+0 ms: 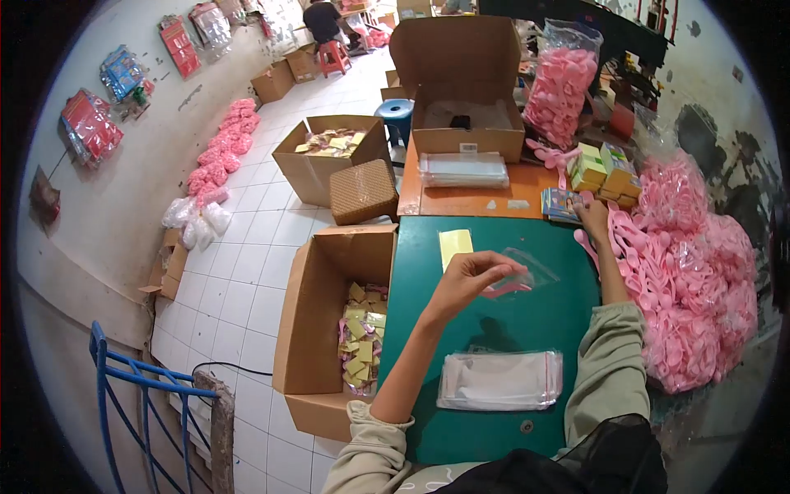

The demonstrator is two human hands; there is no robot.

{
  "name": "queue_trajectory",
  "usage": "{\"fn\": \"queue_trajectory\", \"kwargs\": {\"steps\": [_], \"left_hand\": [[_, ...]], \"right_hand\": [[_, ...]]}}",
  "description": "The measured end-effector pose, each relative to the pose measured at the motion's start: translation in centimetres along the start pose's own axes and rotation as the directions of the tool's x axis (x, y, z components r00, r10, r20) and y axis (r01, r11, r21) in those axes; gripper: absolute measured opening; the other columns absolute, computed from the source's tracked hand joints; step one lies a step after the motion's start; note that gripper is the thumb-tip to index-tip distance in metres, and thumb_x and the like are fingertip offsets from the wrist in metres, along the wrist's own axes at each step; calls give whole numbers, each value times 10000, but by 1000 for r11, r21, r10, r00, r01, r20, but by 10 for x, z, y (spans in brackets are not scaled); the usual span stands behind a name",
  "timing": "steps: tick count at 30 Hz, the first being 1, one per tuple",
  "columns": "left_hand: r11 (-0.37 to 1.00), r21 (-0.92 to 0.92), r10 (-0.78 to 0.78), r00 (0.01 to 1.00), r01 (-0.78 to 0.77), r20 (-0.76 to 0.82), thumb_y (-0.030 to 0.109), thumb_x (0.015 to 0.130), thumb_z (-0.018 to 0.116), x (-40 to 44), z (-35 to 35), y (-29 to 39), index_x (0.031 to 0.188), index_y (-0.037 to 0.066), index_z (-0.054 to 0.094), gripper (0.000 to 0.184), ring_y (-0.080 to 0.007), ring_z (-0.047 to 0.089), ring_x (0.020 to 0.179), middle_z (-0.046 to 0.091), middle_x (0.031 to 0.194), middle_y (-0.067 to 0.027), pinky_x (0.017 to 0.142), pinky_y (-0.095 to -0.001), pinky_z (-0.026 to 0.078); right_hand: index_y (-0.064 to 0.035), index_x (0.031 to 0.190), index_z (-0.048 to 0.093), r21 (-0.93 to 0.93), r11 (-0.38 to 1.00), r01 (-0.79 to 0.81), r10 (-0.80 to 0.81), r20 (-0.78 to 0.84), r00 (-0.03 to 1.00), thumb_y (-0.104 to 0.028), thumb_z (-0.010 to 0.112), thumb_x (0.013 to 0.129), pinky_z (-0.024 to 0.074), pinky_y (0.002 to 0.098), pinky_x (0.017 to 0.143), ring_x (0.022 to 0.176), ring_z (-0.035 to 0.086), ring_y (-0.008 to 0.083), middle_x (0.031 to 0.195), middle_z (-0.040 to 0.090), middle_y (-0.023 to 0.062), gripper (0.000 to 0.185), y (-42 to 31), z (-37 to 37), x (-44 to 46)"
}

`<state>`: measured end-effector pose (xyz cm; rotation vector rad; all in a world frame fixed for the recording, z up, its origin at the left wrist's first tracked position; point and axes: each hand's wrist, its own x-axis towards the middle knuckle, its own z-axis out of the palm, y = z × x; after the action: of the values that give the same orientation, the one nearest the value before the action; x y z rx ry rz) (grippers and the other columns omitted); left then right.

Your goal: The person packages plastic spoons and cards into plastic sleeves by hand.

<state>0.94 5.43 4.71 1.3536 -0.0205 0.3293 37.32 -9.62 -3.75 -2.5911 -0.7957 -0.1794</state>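
My left hand (471, 284) is raised over the green tabletop (420, 329), thumb and fingers pinched on a clear plastic bag (531, 267). A pink spoon (506, 289) shows at the bag, just below the fingertips. Beyond that hand lies a yellow card (455, 244). My right hand (592, 218) reaches to the far right, its fingers bent at the edge of a stack of printed cards (559, 204); what they grip is hidden. Close to my body lies a stack of clear plastic bags (500, 381).
Pink spoons (650, 263) in a large heap, partly bagged, line the right side. Small card boxes (605, 170) and an open carton (467, 123) stand behind. At left, a carton (309, 329) holds yellow-carded packs. A blue metal rail (148, 375) is lower left. Another person (322, 23) sits far back.
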Motion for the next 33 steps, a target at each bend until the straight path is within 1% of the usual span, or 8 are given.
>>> {"fn": "queue_trajectory", "kwargs": {"steps": [3,7,10,12,14,21,30,33], "left_hand": [[995,-98,19,1000,-17,13,136,894,547,0,-7,0,978,-31,610,198,-172,637,858,646,916,-113,716,-272,553],[989,-139,-54,999,53,-5,137,896,544,-1,-4,0,984,-25,582,188,-204,654,826,651,905,-159,733,-297,539],[992,-99,-83,996,81,-22,136,896,545,1,-1,-1,985,-24,583,187,-192,650,827,653,905,-140,725,-287,540],[992,-27,-125,991,123,-52,136,895,547,3,-2,-7,986,-23,584,187,-184,648,829,652,910,-130,726,-285,540],[990,15,-142,988,143,-52,137,895,549,5,0,-11,987,-21,584,187,-176,644,829,650,911,-117,728,-282,539],[990,55,-130,991,130,8,132,893,550,1,5,-8,961,-34,591,184,-164,642,822,640,888,-88,736,-272,535],[979,141,-153,988,146,37,118,872,579,-1,6,-4,937,-42,613,175,-141,637,824,642,877,-66,750,-266,530],[975,193,-125,990,111,60,118,866,589,-2,12,-4,936,-44,617,179,-116,626,815,649,873,-57,737,-255,521]], "right_hand": [[17,863,621,134,990,38,19,-402,915,-200,615,763,460,393,648,714,613,323,752,619,198,239,13,17,-5],[-8,956,601,-105,992,-68,19,-410,912,-161,599,778,466,399,657,678,600,313,777,606,196,235,-1,-8,-21],[-23,1030,572,146,977,154,-81,-413,907,-117,564,827,479,341,591,607,574,218,792,606,140,224,-20,-38,-46],[-25,1056,555,739,658,145,-76,-126,989,-63,514,869,461,251,521,576,533,116,773,582,63,195,-88,-92,-99],[-19,1043,541,892,428,144,-139,-92,986,-8,494,877,443,207,493,613,541,71,780,560,47,173,-137,-129,-147],[11,994,553,601,757,258,-329,9,944,67,519,801,444,250,544,607,540,115,775,576,86,204,-161,-170,-202],[15,955,565,472,771,428,-448,-77,891,91,522,771,416,241,524,551,516,112,742,566,77,204,-157,-176,-201],[-1,953,569,497,769,402,-474,21,881,61,535,767,454,306,608,666,573,240,804,589,135,200,-163,-177,-203]]}}
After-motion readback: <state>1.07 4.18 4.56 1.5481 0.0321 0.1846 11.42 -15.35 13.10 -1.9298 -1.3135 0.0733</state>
